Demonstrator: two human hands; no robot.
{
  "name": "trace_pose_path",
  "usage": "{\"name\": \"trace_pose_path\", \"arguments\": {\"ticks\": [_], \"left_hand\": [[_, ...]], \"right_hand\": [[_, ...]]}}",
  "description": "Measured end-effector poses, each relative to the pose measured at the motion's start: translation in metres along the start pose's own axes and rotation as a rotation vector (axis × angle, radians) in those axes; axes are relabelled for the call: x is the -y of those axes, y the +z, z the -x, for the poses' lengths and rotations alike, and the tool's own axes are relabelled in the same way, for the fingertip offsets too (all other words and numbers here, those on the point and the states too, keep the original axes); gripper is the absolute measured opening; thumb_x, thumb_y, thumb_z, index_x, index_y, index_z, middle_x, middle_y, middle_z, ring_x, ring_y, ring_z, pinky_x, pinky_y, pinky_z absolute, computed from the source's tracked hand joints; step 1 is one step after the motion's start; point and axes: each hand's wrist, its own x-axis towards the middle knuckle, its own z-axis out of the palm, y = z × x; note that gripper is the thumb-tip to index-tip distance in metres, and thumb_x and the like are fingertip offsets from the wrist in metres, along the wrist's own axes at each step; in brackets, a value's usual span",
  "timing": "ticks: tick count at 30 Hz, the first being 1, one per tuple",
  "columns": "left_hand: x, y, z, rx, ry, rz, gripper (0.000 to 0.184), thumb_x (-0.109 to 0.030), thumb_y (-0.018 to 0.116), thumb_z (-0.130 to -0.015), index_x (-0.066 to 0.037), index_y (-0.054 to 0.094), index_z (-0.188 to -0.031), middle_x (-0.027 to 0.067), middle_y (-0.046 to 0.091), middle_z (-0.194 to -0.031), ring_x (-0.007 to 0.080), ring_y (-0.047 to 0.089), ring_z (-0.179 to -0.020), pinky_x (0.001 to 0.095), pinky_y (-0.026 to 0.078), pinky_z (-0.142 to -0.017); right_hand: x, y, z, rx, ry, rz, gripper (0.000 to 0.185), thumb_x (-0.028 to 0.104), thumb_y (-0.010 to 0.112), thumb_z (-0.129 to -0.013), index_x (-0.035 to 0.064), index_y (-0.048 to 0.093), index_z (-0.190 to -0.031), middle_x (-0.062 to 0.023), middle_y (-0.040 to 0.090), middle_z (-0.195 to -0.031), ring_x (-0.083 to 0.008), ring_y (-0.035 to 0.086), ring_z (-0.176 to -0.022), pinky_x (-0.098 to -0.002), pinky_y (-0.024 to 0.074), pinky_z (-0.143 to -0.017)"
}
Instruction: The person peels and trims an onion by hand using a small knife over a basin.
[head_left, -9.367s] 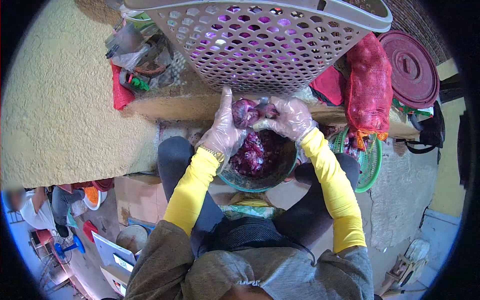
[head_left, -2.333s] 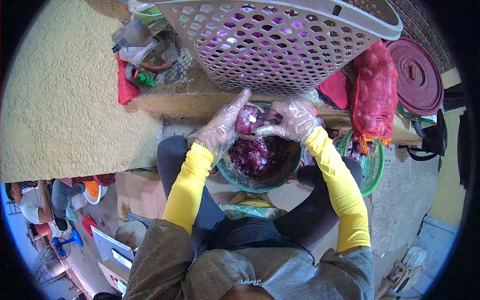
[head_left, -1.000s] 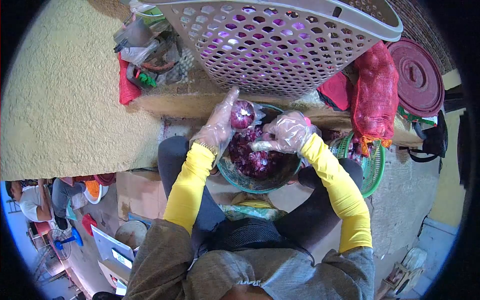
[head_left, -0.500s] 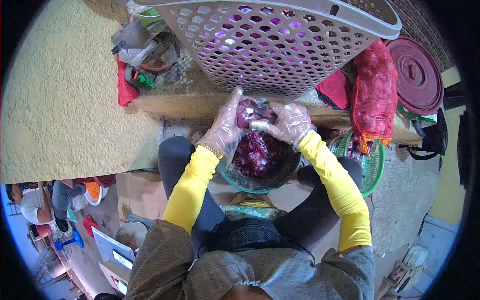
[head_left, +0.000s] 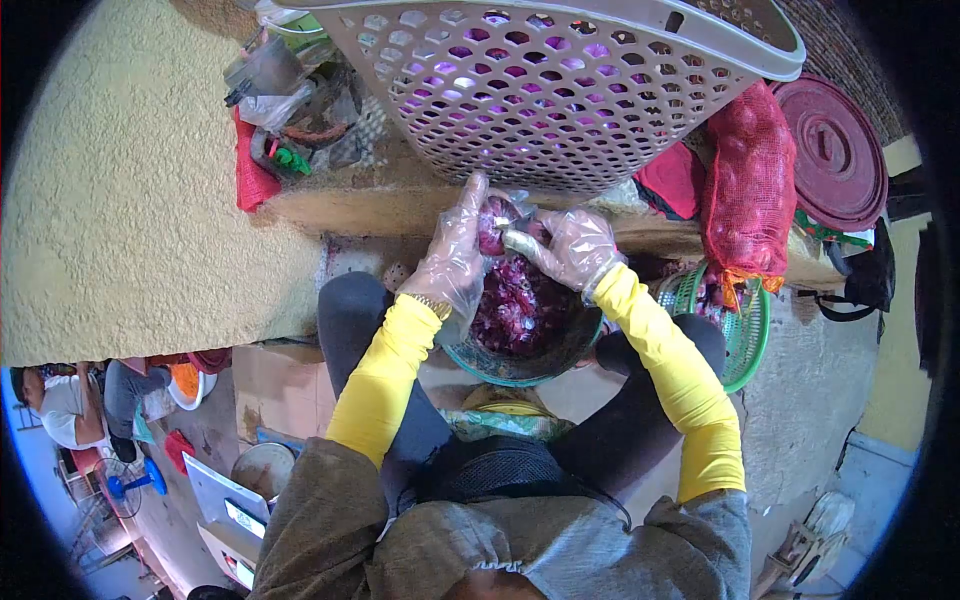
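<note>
One onion (head_left: pixel 492 228) is held in the left hand (head_left: pixel 452 250), above the far edge of the bowl (head_left: pixel 520 372); it is enclosed by the gloved fingers, with the thumb raised along its left side. From the right hand (head_left: pixel 580 250) it lies directly to the left, level with the outstretched thumb, by whose tip it is met or very nearly met. No clear long axis is shown, the onion being almost round; the left hand is nearer. The other right fingers are curled near something dark red, but whether it is gripped cannot be told. Counted, one onion is seen in the left hand, and one bowl is seen below; the peels (head_left: pixel 515 315) in it cannot be counted. One tall basket (head_left: pixel 560 110), one green basket (head_left: pixel 752 350), one filled net bag (head_left: pixel 748 200) and, beside that, one round lid (head_left: pixel 830 150) are also seen.
</note>
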Motion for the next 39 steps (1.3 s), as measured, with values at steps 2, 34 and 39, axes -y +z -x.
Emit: {"name": "trace_pose_path", "arguments": {"ticks": [2,34,39], "left_hand": [[-0.001,0.002,0.002,-0.006,0.036,-0.029,0.051,-0.051,0.051,-0.098,-0.001,0.061,-0.103,0.0157,0.067,-0.102,0.0249,0.067,-0.093,0.0420,0.055,-0.088],[-0.005,0.002,0.001,-0.019,-0.004,-0.057,0.053,-0.053,0.046,-0.100,-0.002,0.063,-0.097,0.0118,0.067,-0.092,0.0222,0.066,-0.086,0.0387,0.056,-0.083],[-0.003,0.003,0.002,-0.052,-0.002,-0.061,0.053,-0.053,0.050,-0.097,-0.002,0.062,-0.097,0.0132,0.067,-0.089,0.0240,0.067,-0.081,0.0398,0.057,-0.081]], "right_hand": [[-0.001,0.002,0.000,0.036,0.013,-0.013,0.059,0.067,0.051,-0.088,0.0135,0.074,-0.094,-0.0167,0.067,-0.069,-0.0379,0.067,-0.069,-0.0474,0.0525,-0.069],[-0.012,0.000,-0.008,-0.162,-0.152,0.116,0.057,0.068,0.059,-0.082,0.0125,0.071,-0.085,-0.0139,0.064,-0.061,-0.0356,0.065,-0.059,-0.0468,0.0507,-0.058],[-0.011,-0.002,-0.009,0.075,-0.097,-0.033,0.060,0.067,0.052,-0.088,0.0115,0.074,-0.082,-0.0179,0.064,-0.064,-0.0376,0.065,-0.064,-0.0478,0.0513,-0.065]]}}
